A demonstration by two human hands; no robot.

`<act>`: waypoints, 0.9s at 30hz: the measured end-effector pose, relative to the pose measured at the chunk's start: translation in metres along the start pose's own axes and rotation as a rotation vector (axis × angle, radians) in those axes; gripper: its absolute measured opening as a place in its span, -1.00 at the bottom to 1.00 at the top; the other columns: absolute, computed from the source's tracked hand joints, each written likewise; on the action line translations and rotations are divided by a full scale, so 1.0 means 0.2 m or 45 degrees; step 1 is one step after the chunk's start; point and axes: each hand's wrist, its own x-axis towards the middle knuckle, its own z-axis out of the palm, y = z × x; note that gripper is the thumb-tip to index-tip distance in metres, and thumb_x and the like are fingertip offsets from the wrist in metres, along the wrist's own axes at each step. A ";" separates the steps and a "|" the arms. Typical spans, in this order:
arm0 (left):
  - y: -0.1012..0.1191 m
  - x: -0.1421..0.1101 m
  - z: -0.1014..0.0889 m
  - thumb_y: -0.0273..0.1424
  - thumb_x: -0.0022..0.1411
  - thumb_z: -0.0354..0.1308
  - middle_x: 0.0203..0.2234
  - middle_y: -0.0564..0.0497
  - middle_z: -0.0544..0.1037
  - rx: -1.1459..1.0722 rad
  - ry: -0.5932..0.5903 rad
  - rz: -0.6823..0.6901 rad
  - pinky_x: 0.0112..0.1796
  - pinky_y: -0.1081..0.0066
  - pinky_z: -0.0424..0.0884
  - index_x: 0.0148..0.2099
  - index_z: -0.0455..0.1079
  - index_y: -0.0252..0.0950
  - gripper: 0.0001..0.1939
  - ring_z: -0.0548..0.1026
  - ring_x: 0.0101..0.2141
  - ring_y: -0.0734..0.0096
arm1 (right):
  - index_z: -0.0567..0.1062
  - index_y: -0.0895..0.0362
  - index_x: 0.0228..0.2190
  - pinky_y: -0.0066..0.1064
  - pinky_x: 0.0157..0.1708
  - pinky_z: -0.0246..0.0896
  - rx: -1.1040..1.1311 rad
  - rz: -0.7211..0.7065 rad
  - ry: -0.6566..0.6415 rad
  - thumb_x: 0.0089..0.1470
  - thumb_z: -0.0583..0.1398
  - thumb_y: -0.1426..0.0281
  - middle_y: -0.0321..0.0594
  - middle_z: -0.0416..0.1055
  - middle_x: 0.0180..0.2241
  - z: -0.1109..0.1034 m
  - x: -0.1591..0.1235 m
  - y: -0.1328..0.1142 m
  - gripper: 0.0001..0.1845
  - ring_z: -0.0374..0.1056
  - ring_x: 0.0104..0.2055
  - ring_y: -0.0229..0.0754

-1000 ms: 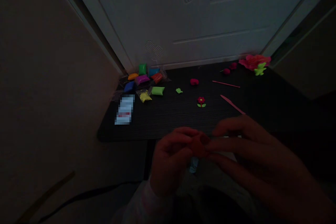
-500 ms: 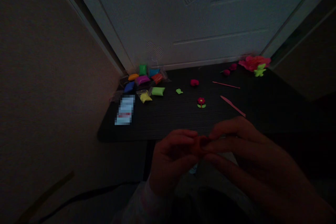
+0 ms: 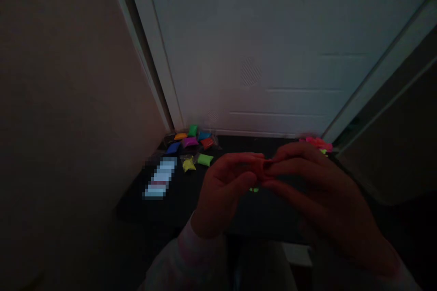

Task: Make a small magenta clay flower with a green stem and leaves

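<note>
A small red piece of modelling clay point(image 3: 261, 172), hollowed like a little cup in its side, is held between both hands above the dark table point(image 3: 191, 200). My left hand point(image 3: 221, 188) grips its left side with thumb and fingers. On the other side, the fingertips of my right hand point(image 3: 317, 191) pinch its rim, with a finger reaching into the hollow. Just below the clay, the green leaves point(image 3: 253, 189) of a small clay flower peek out. The rest of that flower is hidden behind my hands, and the dim light blurs fine detail.
Several small bags of coloured clay, among them a light green bag point(image 3: 205, 160) and a yellow bag point(image 3: 189, 165), lie at the back left. A pale blurred-out packet point(image 3: 160, 179) is nearer the left edge. A pink ruffled object point(image 3: 317, 144) sits at the far right, before the white door point(image 3: 239, 32).
My view has tilted up, so the table sits lower in the picture. Both hands have risen with the red clay and now cover the small clay pieces and pink tools on the table.
</note>
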 end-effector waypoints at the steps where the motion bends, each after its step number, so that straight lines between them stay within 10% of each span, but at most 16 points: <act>1: 0.01 0.05 0.02 -0.51 -0.03 0.21 -0.31 0.08 0.53 -0.031 0.007 -0.006 -0.29 0.57 0.40 -0.30 0.44 -0.21 -0.83 0.46 -0.29 0.50 | 0.42 0.06 -0.44 -0.52 -0.40 0.27 -0.006 -0.016 0.024 -0.08 0.19 0.44 -0.28 0.29 -0.38 -0.01 0.03 0.02 -0.94 0.28 -0.33 -0.30; 14: -0.04 0.53 -0.12 -0.52 -0.06 0.23 -0.36 0.07 0.55 -0.100 -0.095 -0.168 -0.34 0.64 0.39 -0.31 0.47 -0.27 -0.82 0.47 -0.35 0.54 | 0.44 0.06 -0.41 -0.63 -0.47 0.28 -0.048 -0.070 0.140 -0.11 0.19 0.51 -0.33 0.33 -0.45 0.10 0.30 0.38 -0.85 0.31 -0.40 -0.37; 27: -0.03 0.57 -0.17 -0.57 -0.02 0.20 -0.29 0.11 0.52 -0.105 -0.232 -0.206 -0.31 0.63 0.41 -0.27 0.44 -0.27 -0.80 0.47 -0.31 0.55 | 0.41 -0.02 -0.33 -0.70 -0.45 0.31 -0.113 -0.143 0.074 -0.16 0.23 0.43 -0.37 0.37 -0.44 0.11 0.31 0.44 -0.75 0.35 -0.43 -0.39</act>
